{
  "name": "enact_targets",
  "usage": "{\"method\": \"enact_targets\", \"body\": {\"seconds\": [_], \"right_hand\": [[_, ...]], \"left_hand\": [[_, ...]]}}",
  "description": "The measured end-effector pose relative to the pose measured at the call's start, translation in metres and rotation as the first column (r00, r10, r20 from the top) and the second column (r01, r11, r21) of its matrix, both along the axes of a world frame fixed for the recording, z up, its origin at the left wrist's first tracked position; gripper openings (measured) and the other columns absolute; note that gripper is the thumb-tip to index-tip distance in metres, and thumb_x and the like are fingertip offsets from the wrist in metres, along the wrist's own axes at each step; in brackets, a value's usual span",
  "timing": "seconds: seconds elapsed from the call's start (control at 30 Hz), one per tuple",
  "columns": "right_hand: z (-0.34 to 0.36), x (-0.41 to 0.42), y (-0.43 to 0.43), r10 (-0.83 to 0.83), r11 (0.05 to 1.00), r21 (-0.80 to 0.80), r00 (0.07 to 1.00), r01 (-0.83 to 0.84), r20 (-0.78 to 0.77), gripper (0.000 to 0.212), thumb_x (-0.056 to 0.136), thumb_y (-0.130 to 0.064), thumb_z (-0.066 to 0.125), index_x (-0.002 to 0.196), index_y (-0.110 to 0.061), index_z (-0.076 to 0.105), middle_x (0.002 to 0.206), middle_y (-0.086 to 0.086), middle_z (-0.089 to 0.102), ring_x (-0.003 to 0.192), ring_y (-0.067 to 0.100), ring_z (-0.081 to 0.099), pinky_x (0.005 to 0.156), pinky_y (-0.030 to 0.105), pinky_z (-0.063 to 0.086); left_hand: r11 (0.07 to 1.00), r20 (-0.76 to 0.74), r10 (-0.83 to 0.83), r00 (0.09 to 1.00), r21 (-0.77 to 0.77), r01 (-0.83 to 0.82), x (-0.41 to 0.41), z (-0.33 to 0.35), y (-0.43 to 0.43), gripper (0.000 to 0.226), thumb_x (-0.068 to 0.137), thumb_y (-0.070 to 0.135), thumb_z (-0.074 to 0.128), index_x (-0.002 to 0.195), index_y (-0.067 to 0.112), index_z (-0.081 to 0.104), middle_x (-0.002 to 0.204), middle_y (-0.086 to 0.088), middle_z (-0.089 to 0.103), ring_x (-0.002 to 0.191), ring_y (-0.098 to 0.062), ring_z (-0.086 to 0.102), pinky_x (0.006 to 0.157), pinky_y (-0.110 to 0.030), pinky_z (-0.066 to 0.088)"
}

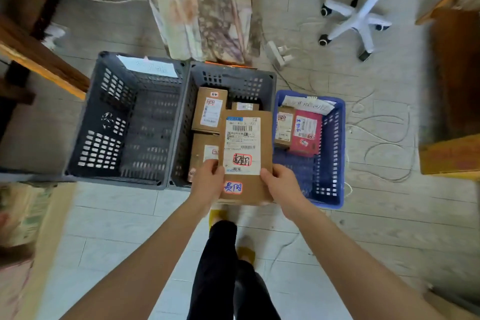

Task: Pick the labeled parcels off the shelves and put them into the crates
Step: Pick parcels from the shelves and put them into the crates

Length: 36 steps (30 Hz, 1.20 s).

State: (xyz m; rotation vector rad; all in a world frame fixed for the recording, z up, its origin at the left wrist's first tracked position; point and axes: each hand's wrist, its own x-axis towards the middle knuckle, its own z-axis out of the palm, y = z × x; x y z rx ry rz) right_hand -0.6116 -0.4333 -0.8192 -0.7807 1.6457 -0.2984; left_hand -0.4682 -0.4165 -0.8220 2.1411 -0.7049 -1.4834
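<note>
Both bare forearms reach forward from the bottom of the view, above the person's dark trousers and yellow slippers. The left hand and right hand each grip a near corner of a flat cardboard parcel, thumbs on top and fingers curled underneath. The parcel is held label-up over the near right part of the middle grey crate, not yet released.

Inside that crate lie at least three brown parcels: a labelled box toward the far side, a small one to its right, and another nearer, partly hidden by the held parcel. Just right of the middle crate, the blue crate holds a brown parcel and a red one. Touching the middle crate's left side, a second grey crate shows only its slotted walls and a paper tag.

Sorting looks well under way: five parcels are placed and a sixth is in hand. Which crate it belongs in I cannot tell. The shelves are out of view, so how many remain is unknown.
</note>
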Motion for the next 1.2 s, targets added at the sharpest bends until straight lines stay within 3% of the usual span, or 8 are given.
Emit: {"method": "enact_targets", "body": {"seconds": [0.17,0.37,0.47,0.7,0.93,1.03,1.13,1.2], "right_hand": [[-0.138,0.015,-0.041,-0.027,0.995,0.092,0.992,0.038,-0.125,0.031,0.096,-0.014,0.041,0.123,-0.001,0.051,0.126,0.013,0.057,0.110,0.029,0.055,0.093,0.040,0.047],[-0.284,0.027,-0.059,-0.127,0.965,0.194,0.963,0.176,-0.238,0.026,0.094,-0.003,0.039,0.119,0.002,0.047,0.124,0.018,0.056,0.107,0.032,0.054,0.077,0.033,0.041],[-0.339,0.031,-0.062,-0.143,0.961,0.184,0.943,0.205,-0.300,0.027,0.093,0.001,0.038,0.118,0.003,0.045,0.123,0.019,0.056,0.110,0.033,0.055,0.075,0.031,0.041],[-0.423,0.040,-0.062,-0.168,0.950,0.199,0.930,0.241,-0.328,0.026,0.092,-0.002,0.043,0.118,-0.004,0.046,0.124,0.016,0.058,0.113,0.033,0.056,0.096,0.043,0.047],[-0.405,0.042,-0.061,-0.084,0.963,0.206,0.920,0.173,-0.382,0.031,0.092,-0.003,0.041,0.123,-0.003,0.044,0.126,0.016,0.056,0.116,0.034,0.054,0.095,0.045,0.047],[-0.355,0.045,-0.064,-0.016,0.978,0.185,0.930,0.090,-0.368,0.029,0.093,-0.003,0.039,0.122,-0.002,0.045,0.124,0.015,0.058,0.114,0.033,0.055,0.084,0.035,0.048],[-0.286,0.060,-0.068,0.046,0.991,0.133,0.941,-0.001,-0.334,0.028,0.095,-0.007,0.040,0.121,-0.004,0.048,0.124,0.013,0.059,0.108,0.030,0.058,0.073,0.029,0.044],[-0.235,0.074,-0.069,0.088,0.993,0.099,0.954,-0.062,-0.287,0.034,0.096,-0.007,0.038,0.129,-0.005,0.045,0.131,0.012,0.055,0.093,0.023,0.060,0.066,0.026,0.047]], "left_hand": [[0.993,0.014,-0.080,0.997,0.084,0.079,0.005,-0.138,-0.042,0.031,0.098,0.016,0.039,0.124,0.010,0.053,0.121,-0.009,0.062,0.102,-0.028,0.063,0.089,-0.042,0.053],[0.975,0.008,-0.126,0.992,0.186,0.122,0.004,-0.281,-0.062,0.029,0.098,0.014,0.042,0.123,0.011,0.056,0.123,-0.009,0.062,0.104,-0.027,0.063,0.087,-0.041,0.054],[0.963,0.021,-0.187,0.982,0.202,0.179,-0.003,-0.332,-0.064,0.029,0.097,0.012,0.044,0.124,0.009,0.055,0.123,-0.011,0.061,0.106,-0.025,0.061,0.082,-0.030,0.052],[0.950,0.065,-0.237,0.969,0.225,0.217,-0.007,-0.411,-0.067,0.028,0.096,0.008,0.041,0.121,0.007,0.055,0.120,-0.015,0.062,0.106,-0.028,0.060,0.079,-0.029,0.047],[0.933,0.029,-0.236,0.971,0.286,0.218,-0.006,-0.389,-0.064,0.032,0.098,0.009,0.037,0.128,0.003,0.048,0.129,-0.015,0.056,0.116,-0.028,0.053,0.080,-0.027,0.040],[0.956,-0.006,-0.158,0.987,0.248,0.155,0.003,-0.335,-0.057,0.035,0.097,0.010,0.037,0.130,0.005,0.048,0.130,-0.012,0.056,0.112,-0.027,0.054,0.090,-0.031,0.043],[0.971,-0.016,-0.066,0.998,0.229,0.068,0.018,-0.270,-0.048,0.033,0.098,0.011,0.038,0.128,0.002,0.049,0.111,-0.007,0.057,0.096,-0.020,0.052,0.079,-0.026,0.040],[0.978,-0.022,-0.009,1.000,0.207,0.014,0.032,-0.221,-0.039,0.038,0.098,0.011,0.039,0.135,0.003,0.044,0.121,-0.013,0.055,0.106,-0.022,0.052,0.085,-0.027,0.038]]}}
